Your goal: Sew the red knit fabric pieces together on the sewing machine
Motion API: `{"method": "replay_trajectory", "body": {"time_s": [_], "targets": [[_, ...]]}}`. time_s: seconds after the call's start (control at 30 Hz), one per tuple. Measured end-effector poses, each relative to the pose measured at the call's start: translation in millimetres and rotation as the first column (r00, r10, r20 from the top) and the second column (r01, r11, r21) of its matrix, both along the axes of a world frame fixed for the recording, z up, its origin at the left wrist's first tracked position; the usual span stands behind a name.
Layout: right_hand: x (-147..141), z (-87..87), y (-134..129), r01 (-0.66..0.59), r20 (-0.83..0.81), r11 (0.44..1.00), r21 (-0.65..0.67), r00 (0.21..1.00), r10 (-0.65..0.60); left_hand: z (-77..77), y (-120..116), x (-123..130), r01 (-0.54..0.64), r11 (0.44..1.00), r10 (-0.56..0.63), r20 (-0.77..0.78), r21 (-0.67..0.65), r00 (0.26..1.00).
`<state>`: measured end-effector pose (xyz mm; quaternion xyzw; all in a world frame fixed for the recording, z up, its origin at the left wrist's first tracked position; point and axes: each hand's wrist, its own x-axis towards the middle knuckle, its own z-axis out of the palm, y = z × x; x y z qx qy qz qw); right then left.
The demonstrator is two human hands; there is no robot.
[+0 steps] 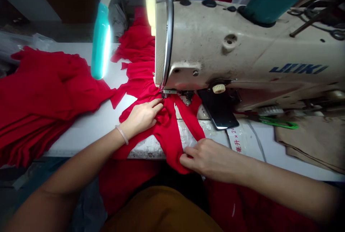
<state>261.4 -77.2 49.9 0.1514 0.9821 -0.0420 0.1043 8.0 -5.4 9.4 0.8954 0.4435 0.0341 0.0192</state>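
Observation:
Red fabric [170, 137] runs from under the presser foot [165, 94] of a sewing machine [205, 38] down over the table's front edge. My left hand [142, 116], with a pale bangle at the wrist, lies close to the foot, its fingers closed on a bunched part of the fabric. Lower and to the right, my right hand [203, 158] grips the fabric's edge between thumb and fingers. A narrow red strip [190, 117] reaches from near the foot to the top of my right hand. The fingertips of my right hand are partly hidden by cloth.
A stack of red cut pieces [45, 99] covers the table's left side. More red cloth [138, 45] lies behind the needle. A lit teal lamp [100, 45] hangs left of the machine head. A phone [219, 111], green-handled scissors [280, 121] and brown cloth [312, 142] lie right.

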Motion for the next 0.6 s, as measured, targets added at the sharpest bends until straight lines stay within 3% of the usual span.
{"method": "replay_trajectory", "body": {"time_s": [0.13,0.27,0.3,0.37,0.43,0.5,0.6], "targets": [[-30.3,3.6,-14.3,0.084,0.124,0.972,-0.22,0.991,-0.058,-3.1,21.7,-6.3,0.024,0.999,-0.025,0.021,0.041,0.999],[-61.8,3.3,-19.6,0.093,0.132,0.84,-0.535,0.991,-0.026,0.4,26.5,-13.2,0.102,0.994,-0.106,0.113,0.042,0.988],[-65.8,-0.2,-18.4,0.096,0.078,0.845,-0.526,0.995,-0.065,1.4,21.0,-14.3,0.12,0.992,-0.125,0.128,0.047,0.984],[-67.1,-12.3,-14.2,0.133,-0.121,0.908,-0.397,0.973,-0.196,1.6,3.5,-16.0,0.179,0.98,-0.19,0.131,0.085,0.973],[-60.8,-28.8,-12.1,0.202,-0.376,0.957,-0.207,0.887,-0.269,-1.1,-17.3,-17.7,0.269,0.953,-0.286,0.122,0.142,0.95],[-51.1,-45.7,-16.2,0.251,-0.552,0.967,-0.053,0.799,-0.238,-5.6,-34.6,-19.4,0.312,0.929,-0.342,0.141,0.2,0.929],[-39.9,-64.4,-33.2,0.31,-0.642,0.949,0.059,0.74,-0.202,-11.7,-49.1,-19.5,0.28,0.922,-0.335,0.187,0.268,0.923]]}}
